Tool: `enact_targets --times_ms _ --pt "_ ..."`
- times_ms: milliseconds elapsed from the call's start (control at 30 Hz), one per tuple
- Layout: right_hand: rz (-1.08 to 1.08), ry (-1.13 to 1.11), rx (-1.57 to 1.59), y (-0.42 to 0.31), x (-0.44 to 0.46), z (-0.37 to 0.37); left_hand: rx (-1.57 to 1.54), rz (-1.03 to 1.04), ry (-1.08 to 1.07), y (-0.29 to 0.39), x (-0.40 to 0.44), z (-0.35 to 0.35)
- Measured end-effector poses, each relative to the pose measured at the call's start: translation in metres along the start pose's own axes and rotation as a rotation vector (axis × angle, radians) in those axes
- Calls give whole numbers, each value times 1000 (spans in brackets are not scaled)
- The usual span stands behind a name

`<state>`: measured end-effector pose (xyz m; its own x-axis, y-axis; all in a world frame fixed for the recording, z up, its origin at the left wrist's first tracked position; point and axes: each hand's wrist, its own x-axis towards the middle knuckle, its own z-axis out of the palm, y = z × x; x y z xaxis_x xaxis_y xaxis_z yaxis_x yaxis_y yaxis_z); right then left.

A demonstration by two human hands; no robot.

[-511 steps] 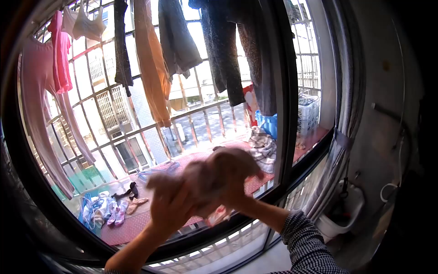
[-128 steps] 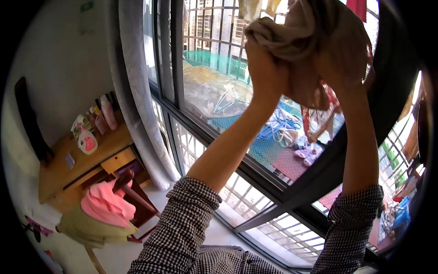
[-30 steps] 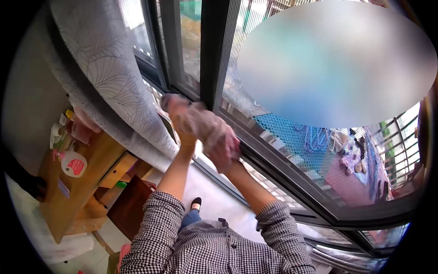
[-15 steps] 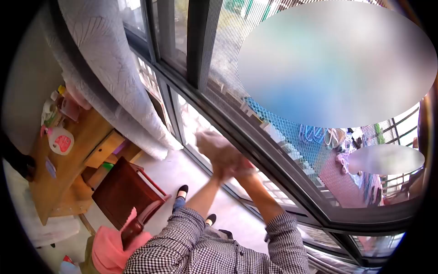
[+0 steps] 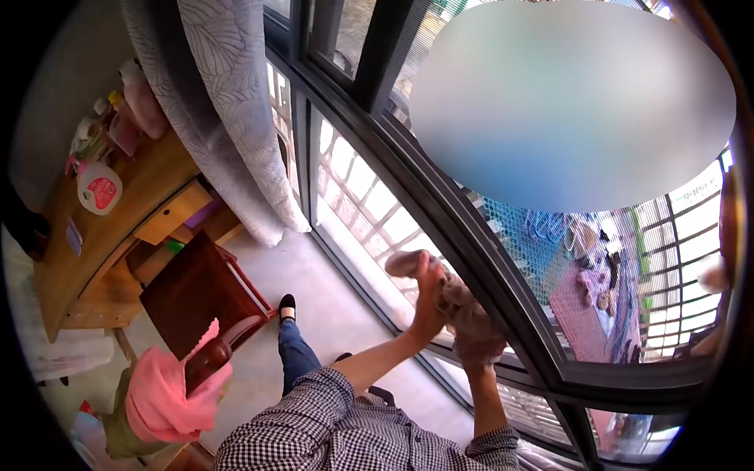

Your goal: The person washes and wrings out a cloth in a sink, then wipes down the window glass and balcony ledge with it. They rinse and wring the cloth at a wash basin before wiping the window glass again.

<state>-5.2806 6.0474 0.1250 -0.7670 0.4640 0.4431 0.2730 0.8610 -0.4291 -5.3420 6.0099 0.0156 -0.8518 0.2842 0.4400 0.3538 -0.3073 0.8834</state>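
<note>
Cloth (image 5: 462, 300) sits clutched in left hand (image 5: 429, 308) and right hand (image 5: 480, 347); a slackened grip could drop it to the floor (image 5: 345, 302).

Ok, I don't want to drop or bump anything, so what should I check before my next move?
1. Left hand: ok, its grip is closed on the cloth.
2. Right hand: cannot tell how firm its grip is.
3. Cloth gathered in: not ok, one end sticks out past the left hand.
4. Cloth touching the window frame: cannot tell.
5. Curtain clear of both hands: ok.
6. Foot room: not ok, one shoe is close beside the chair.
</note>
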Motion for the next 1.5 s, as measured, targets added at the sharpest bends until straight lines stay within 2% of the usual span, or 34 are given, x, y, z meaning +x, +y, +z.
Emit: enact_targets --times_ms 33,67,100,133,200,233,300,333,367,400,433,500,600,667,700,733,767,933,1033,1133,1233,1333,1500 --pt "-102 51 -59 -15 21 8 207 134 31 -8 22 -9" --pt "-326 -31 -515 -13 30 15 172 98 53 -9 42 -19" --pt "-596 -12 -942 -12 39 23 191 149 76 -19 60 -27" --pt "-747 81 -1247 -9 47 38 213 201 101 -29 80 -36" --pt "-888 527 -1961 9 60 84 254 229 137 -54 120 -57" --pt "-900 721 -2204 13 68 108 274 233 155 -68 139 -67" --pt "-948 645 -2291 24 80 157 316 226 192 -100 173 -91" --pt "-921 386 -1912 17 92 179 343 216 216 -117 192 -104" --pt "-743 -45 -1167 10 103 201 365 191 232 -134 203 -119" --pt "-580 -196 -825 6 113 223 384 161 247 -152 214 -133" --pt "-470 -267 -618 -1 123 247 401 131 264 -169 224 -146" --pt "-211 -393 55 -12 143 298 424 61 294 -199 233 -169" --pt "-284 -583 -197 -14 135 323 423 -51 328 -235 211 -182" --pt "-256 -688 -271 -1 111 313 399 -141 350 -250 172 -176" --pt "-408 -690 -275 22 85 307 386 -185 359 -255 146 -167" --pt "-280 -639 -9 51 50 311 370 -229 368 -257 120 -156" --pt "-238 -616 105 73 20 304 354 -276 379 -257 93 -143" --pt "-197 -693 -171 109 -53 196 242 -472 363 -215 -15 -64" --pt "-117 -595 -226 109 -50 129 159 -522 327 -170 -45 -26" --pt "-78 -427 -246 98 -31 82 67 -532 276 -129 -54 -1" --pt "-99 -282 -260 83 -10 70 5 -502 238 -100 -40 5" --pt "-145 -200 -284 70 0 86 -4 -446 221 -92 -11 -6" --pt "-284 -247 -281 49 24 143 130 -291 229 -118 77 -55"
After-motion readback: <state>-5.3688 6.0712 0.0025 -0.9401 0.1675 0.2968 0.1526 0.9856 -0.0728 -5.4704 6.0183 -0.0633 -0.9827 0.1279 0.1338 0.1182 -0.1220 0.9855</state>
